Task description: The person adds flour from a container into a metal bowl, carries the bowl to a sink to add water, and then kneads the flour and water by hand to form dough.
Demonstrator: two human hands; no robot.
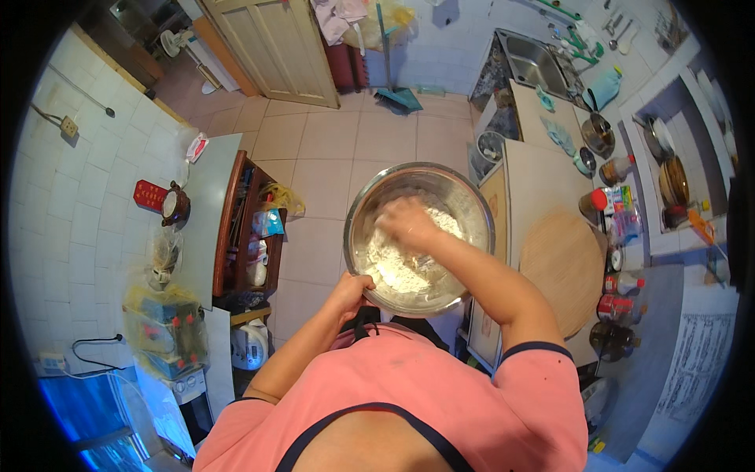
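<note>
A large round stainless steel bowl is held in front of my body. My left hand grips its near left rim, thumb over the edge. Inside lies a pale, floury mass, loose and crumbly, spread over the bottom. My right hand is inside the bowl on this mass, blurred, with its fingers bent; whether they close on any of it cannot be told. The mass shows on the near side and to the right of that hand.
On the right, a counter holds a round wooden board, bottles and jars, with a metal sink beyond. To the left stands a cabinet with open shelves. A broom and a blue dustpan rest by the far wall, near a door.
</note>
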